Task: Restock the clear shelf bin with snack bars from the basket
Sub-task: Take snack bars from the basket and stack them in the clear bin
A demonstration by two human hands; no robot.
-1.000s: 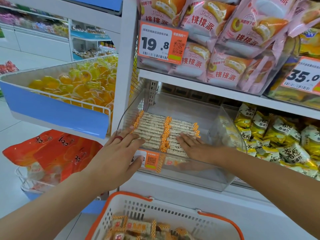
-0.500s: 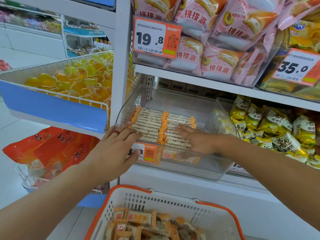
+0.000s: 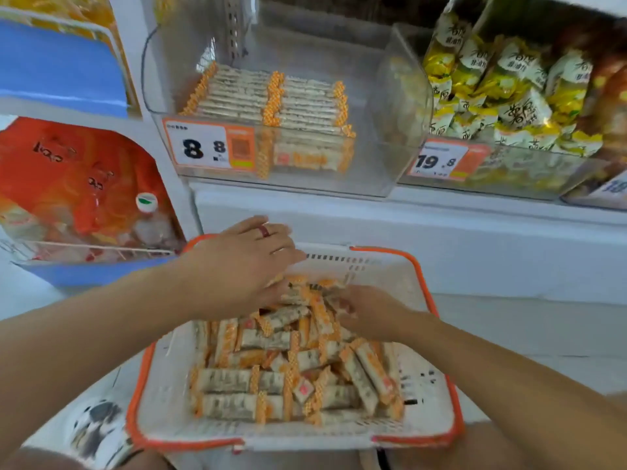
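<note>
Orange-edged wrapped snack bars (image 3: pixel 271 381) heaped loose in basket (image 3: pixel 437 398) below clear shelf bin (image 3: pixel 383 106). Likely light, stiff, slippery film; best pinched mid-length. Left hand (image 3: pixel 244 269) flat over heap; right hand (image 3: pixel 369 313) among bars, grip unclear.

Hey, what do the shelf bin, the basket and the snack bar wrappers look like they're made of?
Shelf bin: clear rigid plastic, probably acrylic; the bars show through its glossy walls.
Basket: white moulded plastic with slotted sides and an orange rim, matte-looking.
Snack bars: thin plastic film wrappers, slightly shiny, with crimped orange ends; the blur leaves the exact finish open.
</note>
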